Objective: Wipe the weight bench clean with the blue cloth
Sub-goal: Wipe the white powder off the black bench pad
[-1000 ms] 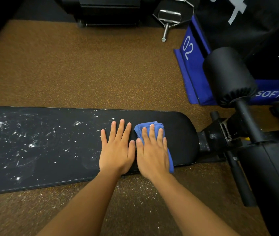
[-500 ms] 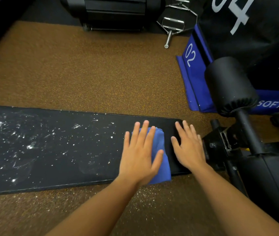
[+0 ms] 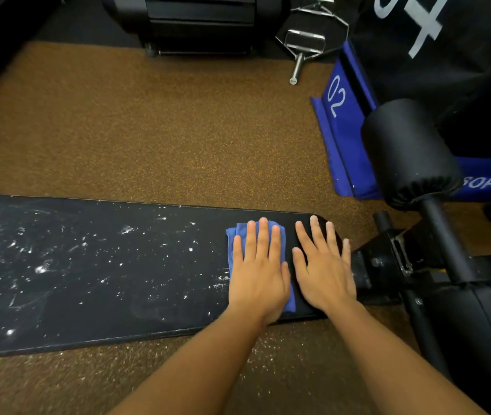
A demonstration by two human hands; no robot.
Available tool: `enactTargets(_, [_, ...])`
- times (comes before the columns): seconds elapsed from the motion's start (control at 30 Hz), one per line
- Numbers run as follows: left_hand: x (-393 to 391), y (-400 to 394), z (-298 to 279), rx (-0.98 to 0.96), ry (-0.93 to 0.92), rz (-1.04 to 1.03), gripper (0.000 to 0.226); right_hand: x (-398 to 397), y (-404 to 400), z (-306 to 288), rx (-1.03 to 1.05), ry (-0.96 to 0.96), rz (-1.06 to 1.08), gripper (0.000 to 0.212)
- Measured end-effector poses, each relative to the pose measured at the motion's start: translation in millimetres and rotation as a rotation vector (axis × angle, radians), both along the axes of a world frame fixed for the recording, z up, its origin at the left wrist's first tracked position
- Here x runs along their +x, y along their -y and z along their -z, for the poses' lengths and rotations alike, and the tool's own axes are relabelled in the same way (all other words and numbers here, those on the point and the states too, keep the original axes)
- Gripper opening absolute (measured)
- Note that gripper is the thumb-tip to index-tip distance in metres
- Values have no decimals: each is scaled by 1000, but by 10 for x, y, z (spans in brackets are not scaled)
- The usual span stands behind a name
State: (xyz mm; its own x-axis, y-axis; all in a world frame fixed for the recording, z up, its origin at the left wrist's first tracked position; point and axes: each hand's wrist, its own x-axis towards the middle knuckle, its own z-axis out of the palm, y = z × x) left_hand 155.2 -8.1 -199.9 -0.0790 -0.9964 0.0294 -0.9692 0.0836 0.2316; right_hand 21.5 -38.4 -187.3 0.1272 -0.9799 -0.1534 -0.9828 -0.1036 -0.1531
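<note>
The weight bench's long black pad (image 3: 103,265) lies across the view, speckled with white dust over its left and middle parts. The blue cloth (image 3: 239,229), folded, lies near the pad's right end. My left hand (image 3: 257,265) presses flat on the cloth with the fingers stretched out, covering most of it. My right hand (image 3: 323,265) rests flat and spread on the bare pad just to the right, at its rounded end, holding nothing. The pad around both hands looks dark, with little dust.
The bench's black frame joint (image 3: 388,259) and a black roller pad (image 3: 409,151) stand right of my hands. A blue and black soft box (image 3: 343,130) marked 02 sits behind them. A metal bar handle (image 3: 298,64) and a black machine (image 3: 202,19) lie beyond the brown floor.
The cloth passed from under my right hand to under my left hand. My right hand moved right onto the pad's end. The left hand and cloth then slid slightly left.
</note>
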Motion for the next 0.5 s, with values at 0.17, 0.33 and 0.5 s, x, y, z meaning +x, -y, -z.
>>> enactTargets(0.17, [147,220,-10,-8,25,36,60,-9,-8,18,1,4,20,55])
enactTargets(0.33, [231,58,-47,71,-31,14,67,-5,-13,13,-18,19,13,56])
enactTargets(0.5, [84,-253,-51,116,4,-33,69,74,-10,3,0,-29,49,58])
